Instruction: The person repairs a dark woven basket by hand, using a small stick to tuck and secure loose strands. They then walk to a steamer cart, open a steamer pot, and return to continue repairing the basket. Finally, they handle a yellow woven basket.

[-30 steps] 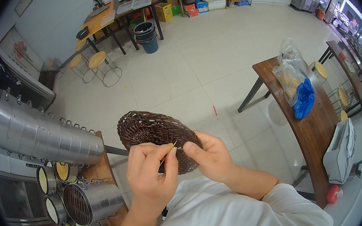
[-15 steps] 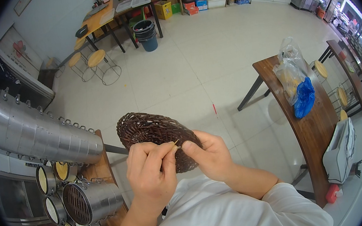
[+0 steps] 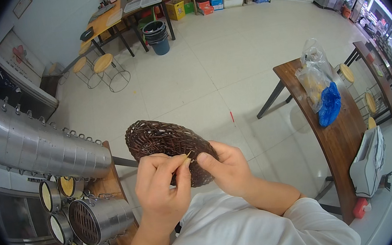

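A dark brown woven wicker basket (image 3: 159, 135) is held up in front of my chest, its hollow side partly showing. My right hand (image 3: 227, 167) grips its right rim, thumb on the inner side and fingers hidden behind. My left hand (image 3: 164, 182) is closed in a pinch on a thin yellowish sliver (image 3: 189, 154), its tip poking up between thumb and forefinger. That pinch is close to my right thumb, over the basket's weave; whether the sliver is part of the basket I cannot tell.
At left, stacked steel steamer rings (image 3: 45, 139) and several round steamers lie on a wooden table (image 3: 120, 172). To the right, a brown table (image 3: 292, 75) bears a clear bag (image 3: 313, 72), a blue plastic bag (image 3: 330, 104) and a white bag (image 3: 367, 163). Nested buckets (image 3: 157, 39) and stools (image 3: 103, 63) stand farther off.
My left hand has shifted very slightly to the left, and its thumb and forefinger have opened up a little from the right thumb. The basket has tilted slightly.
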{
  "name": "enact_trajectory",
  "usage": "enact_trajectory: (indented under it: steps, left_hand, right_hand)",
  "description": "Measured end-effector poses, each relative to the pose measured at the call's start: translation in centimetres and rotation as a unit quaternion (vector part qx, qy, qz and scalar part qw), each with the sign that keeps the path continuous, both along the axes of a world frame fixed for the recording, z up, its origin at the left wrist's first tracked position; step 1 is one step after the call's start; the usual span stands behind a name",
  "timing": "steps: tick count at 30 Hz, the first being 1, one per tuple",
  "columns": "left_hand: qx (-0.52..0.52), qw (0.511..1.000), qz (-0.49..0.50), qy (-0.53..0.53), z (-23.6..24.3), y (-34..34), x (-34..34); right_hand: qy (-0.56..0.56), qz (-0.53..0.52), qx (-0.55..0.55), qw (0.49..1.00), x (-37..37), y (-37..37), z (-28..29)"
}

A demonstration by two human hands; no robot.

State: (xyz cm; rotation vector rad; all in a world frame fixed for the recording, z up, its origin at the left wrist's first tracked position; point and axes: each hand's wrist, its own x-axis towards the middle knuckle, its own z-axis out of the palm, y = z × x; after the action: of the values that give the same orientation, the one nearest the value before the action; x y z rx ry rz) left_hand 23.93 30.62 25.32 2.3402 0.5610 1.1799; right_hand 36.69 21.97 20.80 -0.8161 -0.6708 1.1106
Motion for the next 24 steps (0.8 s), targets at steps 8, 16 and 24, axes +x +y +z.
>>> enact_trajectory:
  steps: [8,16,24]
  left_hand:
    - [0.024,1.0,0.013,0.015,-0.1,0.1,0.1]
    - [-0.01,0.998,-0.055,-0.015,-0.1,0.7,-0.1]
    - [0.0,1.0,-0.016,0.015,0.1,-0.2,0.0]
  right_hand:
    - [-0.018,0.0,0.005,1.0,0.0,0.1,0.1]
    - [0.04,0.011,0.004,0.999,0.1,0.1,-0.1]
    - [-0.005,-0.001,-0.008,1.0,-0.1,-0.2,-0.1]
